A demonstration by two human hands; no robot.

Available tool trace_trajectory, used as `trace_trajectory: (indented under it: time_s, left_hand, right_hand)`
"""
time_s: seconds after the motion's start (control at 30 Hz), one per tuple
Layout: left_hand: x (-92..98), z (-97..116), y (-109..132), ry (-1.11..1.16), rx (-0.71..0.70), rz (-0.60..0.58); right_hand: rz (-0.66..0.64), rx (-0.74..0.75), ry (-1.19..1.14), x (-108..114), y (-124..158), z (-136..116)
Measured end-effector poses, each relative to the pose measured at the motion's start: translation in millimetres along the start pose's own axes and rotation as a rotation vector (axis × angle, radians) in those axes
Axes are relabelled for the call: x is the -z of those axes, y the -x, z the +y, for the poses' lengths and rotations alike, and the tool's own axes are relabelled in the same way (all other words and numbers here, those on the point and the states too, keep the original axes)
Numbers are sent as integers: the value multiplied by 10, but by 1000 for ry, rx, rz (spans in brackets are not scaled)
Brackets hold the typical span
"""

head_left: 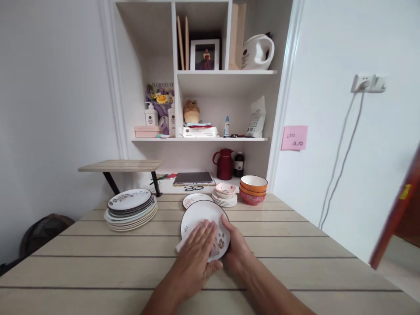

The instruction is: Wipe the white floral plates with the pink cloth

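Observation:
Over the table's near half, my right hand (239, 247) grips a white plate (200, 212) by its right edge, thumb on the face and fingers behind. The plate has a dark rim and a brown leaf pattern, and it tilts toward me. My left hand (198, 249) presses a white cloth (181, 247) on the plate's face, fingers extended and close together; most of the cloth is hidden under the palm. Just behind lies a flower-patterned plate (196, 199), partly covered by the held one. A stack of plates (130, 210) stands to the left.
Small saucers (225, 200) carry a pink-spotted dish (225, 189) at the back. Beside them are stacked orange and red bowls (253, 189). A small raised wooden stand (121, 165) is at the left rear. Behind the table are glasses (194, 188), a laptop (193, 177) and a red jug (225, 164).

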State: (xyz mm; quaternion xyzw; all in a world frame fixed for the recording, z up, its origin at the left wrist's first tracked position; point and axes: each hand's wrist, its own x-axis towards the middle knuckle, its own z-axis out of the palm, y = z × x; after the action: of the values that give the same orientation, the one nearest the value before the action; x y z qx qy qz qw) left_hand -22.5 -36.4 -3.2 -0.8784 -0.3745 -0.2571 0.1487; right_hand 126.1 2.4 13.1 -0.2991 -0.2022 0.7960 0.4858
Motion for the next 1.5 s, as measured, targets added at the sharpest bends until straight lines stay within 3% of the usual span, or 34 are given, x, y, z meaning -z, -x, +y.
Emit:
trace_trajectory:
  time_s: [0.13, 0.33, 0.6, 0.67, 0.83, 1.0, 1.3, 1.4, 1.5]
  left_hand:
    - [68, -1, -52, 87, -33, 13]
    - [188, -72, -37, 130, 148, 315]
    - [170, -191, -32, -167, 386, 590]
    - [148, -195, -18, -170, 408, 569]
    - [56, -95, -11, -82, 366, 372]
    - [37, -19, -47, -79, 410, 236]
    - [-43, 22, -55, -93, 411, 183]
    - [-75, 59, -86, -119, 360, 153]
    - [-61, 90, -111, -198, 432, 143]
  right_hand:
    - [-3, 0, -95, 42, -68, 18]
    - [0, 10, -162, 31, -75, 28]
    - [94, 91, -212, 63, -122, -57]
    - [126, 116, -224, 67, -122, -97]
    - [151, 124, -211, 52, -104, -132]
    - [159, 97, -132, -9, -52, -81]
    - [35, 16, -67, -85, 0, 112]
    - [46, 20, -77, -43, -29, 67]
    - [81, 43, -87, 19, -60, -27]
